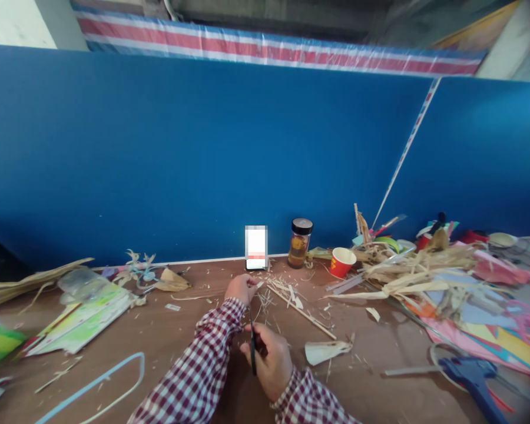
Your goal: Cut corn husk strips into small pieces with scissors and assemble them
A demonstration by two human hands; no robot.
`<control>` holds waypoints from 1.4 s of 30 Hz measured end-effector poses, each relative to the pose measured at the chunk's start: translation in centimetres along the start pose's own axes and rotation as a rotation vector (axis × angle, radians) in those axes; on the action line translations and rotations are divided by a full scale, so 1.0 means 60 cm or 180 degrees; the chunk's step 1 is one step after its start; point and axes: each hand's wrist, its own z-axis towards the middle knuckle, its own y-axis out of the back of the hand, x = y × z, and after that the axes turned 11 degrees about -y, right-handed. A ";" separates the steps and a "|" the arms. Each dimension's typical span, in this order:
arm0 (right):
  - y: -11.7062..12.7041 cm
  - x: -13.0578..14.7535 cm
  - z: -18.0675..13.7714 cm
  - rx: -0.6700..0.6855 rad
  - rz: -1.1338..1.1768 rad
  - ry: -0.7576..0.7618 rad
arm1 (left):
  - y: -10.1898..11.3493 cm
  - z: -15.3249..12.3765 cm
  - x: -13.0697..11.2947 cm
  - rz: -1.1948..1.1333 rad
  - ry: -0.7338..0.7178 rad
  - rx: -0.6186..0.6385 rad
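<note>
On the near side of the smartphone (256, 247), the right hand (270, 359) grasps black-handled scissors (253, 344), fingers curled around the handles. Their long axis runs away from the wearer, tips towards the smartphone. Between the scissors' tips and the smartphone, the left hand (239, 290) has its fingertips drawn together beside a pale scrap (260, 284); whether they grip it I cannot tell. Right of the smartphone stands a black-lidded jar (299, 250).

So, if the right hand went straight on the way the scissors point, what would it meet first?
Most likely the left hand: the scissors in the right hand point forward toward it. Depth is unclear, so they might pass just beside or beneath it.
</note>
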 end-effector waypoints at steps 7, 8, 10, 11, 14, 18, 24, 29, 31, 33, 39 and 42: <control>0.004 0.002 0.001 -0.0120 -0.0040 -0.0036 | -0.014 0.031 -0.003 0.0109 0.0075 0.0098; 0.005 0.002 0.002 -0.0120 -0.0035 -0.0037 | -0.014 0.033 -0.003 0.0108 0.0054 0.0126; 0.005 0.002 0.002 -0.0120 -0.0024 -0.0038 | -0.016 0.035 -0.006 0.0107 -0.0002 0.0168; 0.004 0.003 0.002 -0.0121 -0.0019 -0.0037 | -0.018 0.035 -0.007 0.0112 -0.0031 0.0180; 0.004 0.003 0.002 -0.0142 -0.0015 -0.0047 | -0.021 0.032 -0.013 0.0126 -0.0099 0.0199; 0.005 0.003 0.003 -0.0103 -0.0022 -0.0056 | -0.026 0.028 -0.015 0.0096 -0.0177 0.0203; 0.006 0.004 0.004 -0.0092 0.0008 -0.0037 | -0.035 0.024 -0.010 -0.0017 -0.0307 0.0213; 0.005 0.007 0.003 -0.0066 -0.0059 -0.0053 | -0.036 0.022 -0.008 -0.0055 -0.0304 0.0166; 0.005 0.007 0.004 -0.0060 -0.0054 -0.0014 | -0.035 0.022 -0.007 -0.0053 -0.0273 0.0109; 0.005 0.007 0.004 -0.0070 -0.0042 0.0029 | -0.035 0.021 -0.007 -0.0068 -0.0291 0.0093; 0.004 0.003 0.004 -0.0088 -0.0085 0.0035 | -0.033 0.018 -0.008 -0.0161 -0.0438 0.0103; 0.002 0.002 0.003 -0.0078 -0.0066 0.0030 | -0.022 0.013 -0.004 -0.0163 -0.0427 0.0033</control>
